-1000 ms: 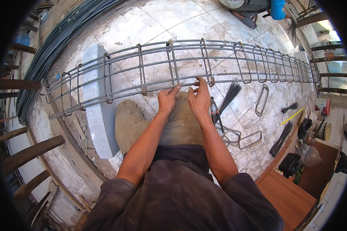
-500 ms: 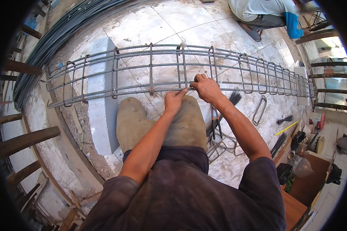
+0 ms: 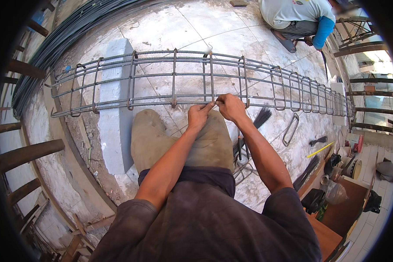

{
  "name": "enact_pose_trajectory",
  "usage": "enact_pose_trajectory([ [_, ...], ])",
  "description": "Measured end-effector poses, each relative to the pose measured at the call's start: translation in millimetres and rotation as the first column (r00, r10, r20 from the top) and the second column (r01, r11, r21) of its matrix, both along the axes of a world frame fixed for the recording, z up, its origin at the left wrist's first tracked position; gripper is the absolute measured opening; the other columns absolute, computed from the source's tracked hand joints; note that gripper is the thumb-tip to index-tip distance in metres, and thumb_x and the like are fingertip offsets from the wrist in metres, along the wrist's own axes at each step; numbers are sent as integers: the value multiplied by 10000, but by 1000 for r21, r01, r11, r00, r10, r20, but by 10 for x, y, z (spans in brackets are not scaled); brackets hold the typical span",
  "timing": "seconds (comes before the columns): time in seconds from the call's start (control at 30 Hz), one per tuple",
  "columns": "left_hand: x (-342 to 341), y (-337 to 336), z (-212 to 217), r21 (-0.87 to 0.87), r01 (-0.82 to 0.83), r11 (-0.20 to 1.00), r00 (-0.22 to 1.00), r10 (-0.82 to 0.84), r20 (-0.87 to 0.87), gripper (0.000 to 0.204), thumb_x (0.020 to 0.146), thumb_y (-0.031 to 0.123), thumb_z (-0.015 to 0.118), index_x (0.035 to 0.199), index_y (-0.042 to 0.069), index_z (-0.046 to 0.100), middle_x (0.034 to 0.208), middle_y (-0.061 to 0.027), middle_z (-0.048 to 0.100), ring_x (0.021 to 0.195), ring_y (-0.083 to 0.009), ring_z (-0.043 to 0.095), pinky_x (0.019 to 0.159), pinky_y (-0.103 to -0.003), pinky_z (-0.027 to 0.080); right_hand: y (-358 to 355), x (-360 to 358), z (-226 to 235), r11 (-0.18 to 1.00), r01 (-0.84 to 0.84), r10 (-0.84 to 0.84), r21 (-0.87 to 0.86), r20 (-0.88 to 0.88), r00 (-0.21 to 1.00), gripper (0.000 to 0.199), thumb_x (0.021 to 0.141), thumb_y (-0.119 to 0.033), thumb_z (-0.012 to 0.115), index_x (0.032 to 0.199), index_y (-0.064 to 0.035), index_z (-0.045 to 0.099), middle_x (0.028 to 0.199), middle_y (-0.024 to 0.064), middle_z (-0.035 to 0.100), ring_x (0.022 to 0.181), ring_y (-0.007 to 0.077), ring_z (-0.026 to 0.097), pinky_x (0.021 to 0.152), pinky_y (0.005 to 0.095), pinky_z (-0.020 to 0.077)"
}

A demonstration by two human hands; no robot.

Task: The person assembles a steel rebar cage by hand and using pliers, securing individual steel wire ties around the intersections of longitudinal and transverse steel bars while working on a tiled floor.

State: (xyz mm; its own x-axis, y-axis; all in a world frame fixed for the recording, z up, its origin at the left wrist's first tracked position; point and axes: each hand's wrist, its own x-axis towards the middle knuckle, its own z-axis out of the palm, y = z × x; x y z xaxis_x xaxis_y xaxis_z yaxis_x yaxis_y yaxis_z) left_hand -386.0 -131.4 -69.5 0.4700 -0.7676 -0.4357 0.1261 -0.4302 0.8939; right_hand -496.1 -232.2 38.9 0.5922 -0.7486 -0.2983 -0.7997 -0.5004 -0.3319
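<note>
A long cage of steel reinforcing bars (image 3: 174, 81) lies across in front of my knees. Its near lower bar passes by my fingertips, where one rectangular stirrup (image 3: 212, 81) meets it. My left hand (image 3: 198, 116) is closed in a pinch at this joint, palm toward the bar. From the right, my right hand (image 3: 231, 106) pinches close beside it, the fingertips almost meeting. Whatever is between the fingers is too small to make out. Below my right wrist, pincers with orange-and-black handles (image 3: 239, 143) are partly covered by my forearm.
White blocks (image 3: 116, 144) support the cage near both ends. Thin dark wires (image 3: 261, 118) and a loose stirrup (image 3: 288, 129) lie right of my knee. Long rods (image 3: 52, 56) are bundled at far left. A co-worker (image 3: 292, 17) crouches at far right. A yellow stick (image 3: 320, 149) lies on the floor.
My right hand has dropped slightly, its fingertips now level with my left hand's at the lower bar. My left hand barely moved. The co-worker's arm has drawn back toward their body.
</note>
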Motion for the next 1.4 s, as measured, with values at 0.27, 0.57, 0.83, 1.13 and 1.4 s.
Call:
enact_pose_trajectory([
  [0.27,-166,205,54,-243,-101,965,955,162,248,425,935,368,744,1082,-30,763,839,-208,730,755,-321,707,694,-441,520,297,33,-173,850,507,-525,143,154,837,289,862,-320,759,991,-69,821,919,193,777,910,371,749,824,455,565],
  [0.57,-192,153,275,-185,-39,982,938,100,333,284,933,164,661,1113,-37,748,923,-285,713,878,-435,707,781,-466,536,682,35,-493,799,590,-580,119,409,704,261,902,-261,745,1024,-37,800,815,157,766,738,259,744,722,385,561],
  [0.83,131,67,688,69,303,950,937,-311,158,267,835,166,694,985,-29,801,727,-135,741,653,-194,697,631,-357,526,668,-115,-334,926,345,-260,-155,401,878,246,859,-198,711,1056,-74,791,893,194,757,854,391,732,764,464,562],
  [1.13,146,305,1192,-1,339,941,922,-332,-200,464,966,355,680,1131,-74,741,977,-141,762,874,-217,728,744,-343,591,651,-55,-353,900,433,-398,36,469,788,186,851,-226,743,955,-73,758,765,149,723,711,364,705,646,449,539],
  [1.4,268,366,527,145,-56,988,813,129,-568,614,1068,475,529,1410,-32,584,1348,-159,654,1317,-262,562,1123,-421,442,511,-115,-933,-155,-177,-982,972,-171,-80,163,1004,-229,667,962,-74,694,738,-44,650,603,75,623,556,243,533],
])
